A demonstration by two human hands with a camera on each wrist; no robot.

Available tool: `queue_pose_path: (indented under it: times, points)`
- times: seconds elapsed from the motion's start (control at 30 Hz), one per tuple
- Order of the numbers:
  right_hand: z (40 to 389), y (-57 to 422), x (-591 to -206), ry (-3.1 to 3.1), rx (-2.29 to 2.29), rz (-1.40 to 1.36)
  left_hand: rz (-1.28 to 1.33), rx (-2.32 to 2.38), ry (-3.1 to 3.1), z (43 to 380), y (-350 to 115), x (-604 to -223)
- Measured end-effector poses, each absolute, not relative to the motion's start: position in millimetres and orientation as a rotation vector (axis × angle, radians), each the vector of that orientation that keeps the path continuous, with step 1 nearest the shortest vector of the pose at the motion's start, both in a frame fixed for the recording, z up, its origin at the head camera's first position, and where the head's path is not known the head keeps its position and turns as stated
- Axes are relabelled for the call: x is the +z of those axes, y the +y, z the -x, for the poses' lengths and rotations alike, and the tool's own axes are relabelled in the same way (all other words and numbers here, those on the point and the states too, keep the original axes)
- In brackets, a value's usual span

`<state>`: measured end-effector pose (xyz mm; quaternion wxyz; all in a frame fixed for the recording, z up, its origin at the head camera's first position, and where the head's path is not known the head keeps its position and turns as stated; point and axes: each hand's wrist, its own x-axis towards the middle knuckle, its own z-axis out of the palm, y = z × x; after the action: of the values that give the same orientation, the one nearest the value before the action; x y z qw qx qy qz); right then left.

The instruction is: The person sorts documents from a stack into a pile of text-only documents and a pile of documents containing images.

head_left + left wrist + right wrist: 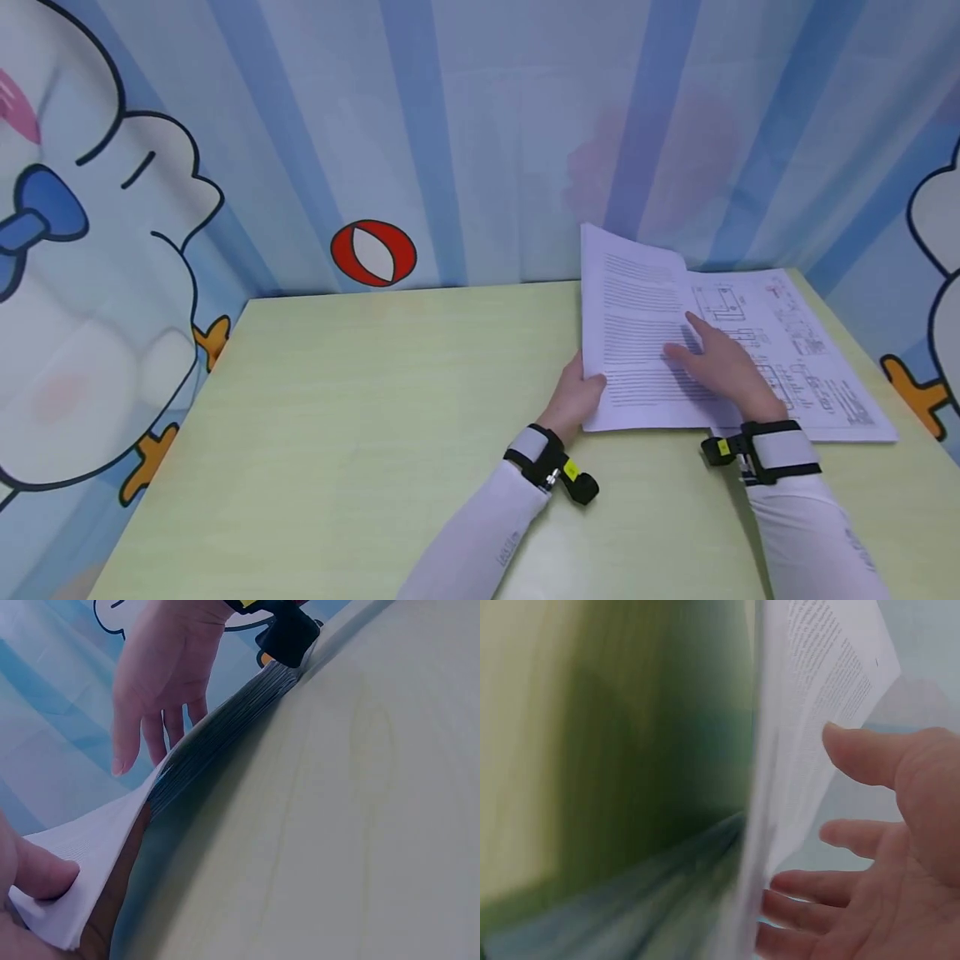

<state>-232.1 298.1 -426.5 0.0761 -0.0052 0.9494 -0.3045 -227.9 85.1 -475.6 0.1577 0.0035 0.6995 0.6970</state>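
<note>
A thick paperback book (645,367) lies spread at the table's right side, text on its left page and line diagrams on its right page (806,367). My left hand (576,396) pinches the outer edge of the left side, thumb on top of the page and fingers beneath it. In the left wrist view that side is raised off the table, with the thumb (45,871) pressed on the paper. My right hand (723,367) is over the middle of the book, fingers extended. In the right wrist view its fingers (862,757) are spread beside the printed page (832,675).
The pale green table (360,450) stretches to the left of the book. Behind it hangs a blue striped cartoon curtain (487,150), close to the book's far edge. Each wrist wears a strapped black camera, as on the left wrist (551,462).
</note>
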Motion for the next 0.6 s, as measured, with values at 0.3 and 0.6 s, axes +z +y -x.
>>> queue_pose_path:
  times: [0.3, 0.6]
  points:
    - [236.4, 278.4, -424.3, 2.811, -1.263, -0.11, -0.062, 1.959, 2.016, 233.6, 33.0, -467.0]
    - [235.3, 238.5, -417.5, 2.34, -1.852, -0.215, -0.065, 2.059, 1.961, 242.1, -14.3, -453.5]
